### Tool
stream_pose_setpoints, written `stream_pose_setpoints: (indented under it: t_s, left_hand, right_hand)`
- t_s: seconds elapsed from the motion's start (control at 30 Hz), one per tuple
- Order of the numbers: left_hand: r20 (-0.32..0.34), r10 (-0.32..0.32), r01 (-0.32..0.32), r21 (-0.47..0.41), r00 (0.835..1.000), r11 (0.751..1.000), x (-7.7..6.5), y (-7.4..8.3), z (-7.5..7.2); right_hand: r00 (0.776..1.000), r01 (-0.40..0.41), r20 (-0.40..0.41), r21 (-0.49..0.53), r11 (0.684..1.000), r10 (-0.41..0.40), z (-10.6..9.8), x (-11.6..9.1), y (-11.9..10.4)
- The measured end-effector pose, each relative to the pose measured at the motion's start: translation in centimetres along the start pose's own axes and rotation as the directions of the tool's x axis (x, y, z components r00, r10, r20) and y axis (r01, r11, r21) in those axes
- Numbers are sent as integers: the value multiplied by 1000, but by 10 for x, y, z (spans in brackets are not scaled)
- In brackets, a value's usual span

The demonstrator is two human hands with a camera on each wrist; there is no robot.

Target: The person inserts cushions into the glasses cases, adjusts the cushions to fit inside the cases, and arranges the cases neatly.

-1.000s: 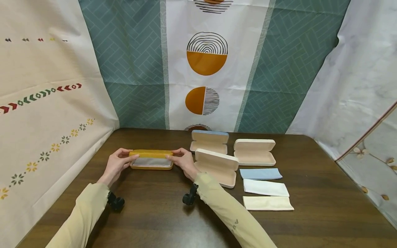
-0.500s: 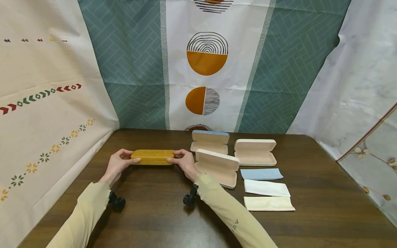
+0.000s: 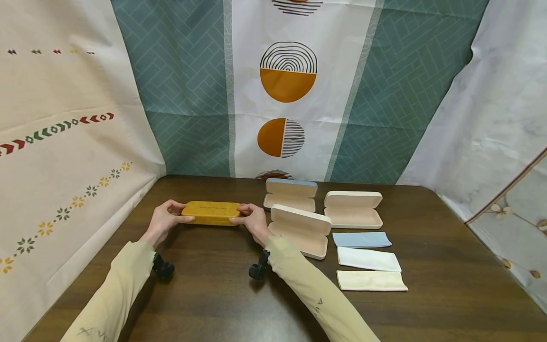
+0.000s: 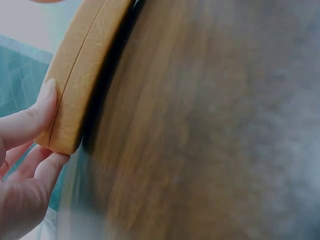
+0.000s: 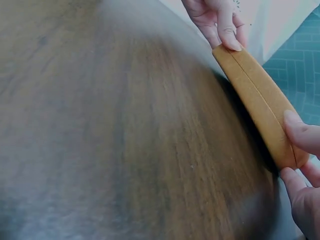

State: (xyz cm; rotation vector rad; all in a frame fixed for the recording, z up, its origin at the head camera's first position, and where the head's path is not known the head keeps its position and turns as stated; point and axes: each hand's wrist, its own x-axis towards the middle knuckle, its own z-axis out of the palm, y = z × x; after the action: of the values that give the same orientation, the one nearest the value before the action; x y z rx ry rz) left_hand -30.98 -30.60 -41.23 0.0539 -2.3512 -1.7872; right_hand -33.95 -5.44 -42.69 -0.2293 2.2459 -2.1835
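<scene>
Left arm (image 3: 113,287) and right arm (image 3: 318,287) both extended forward, angled inward, pale yellow long sleeves down to the wrists. Small black device worn at each wrist. Left hand (image 3: 163,219) and right hand (image 3: 255,223) about level, facing each other, apart. Both pinching: thumbs (image 3: 187,219) on near side, fingers (image 4: 51,171) bent.

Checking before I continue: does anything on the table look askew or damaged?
Slightly: the frontmost open case sits angled, while the blue case and rightmost case roughly follow the table's far edge. No damage shows on the yellow case.
</scene>
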Motion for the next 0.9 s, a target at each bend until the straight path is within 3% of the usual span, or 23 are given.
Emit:
stream_pose_setpoints:
  t_s: [0.53, 0.9]
  left_hand:
    - [15, 19, -19, 7, 1000, 1000, 18, -10, 2]
    - [29, 37, -39, 38, 999, 999, 16, -6, 3]
  right_hand:
    - [1000, 25, -10, -49, 999, -25, 3, 9, 3]
    - [1000, 22, 0, -73, 997, -22, 3, 9, 1]
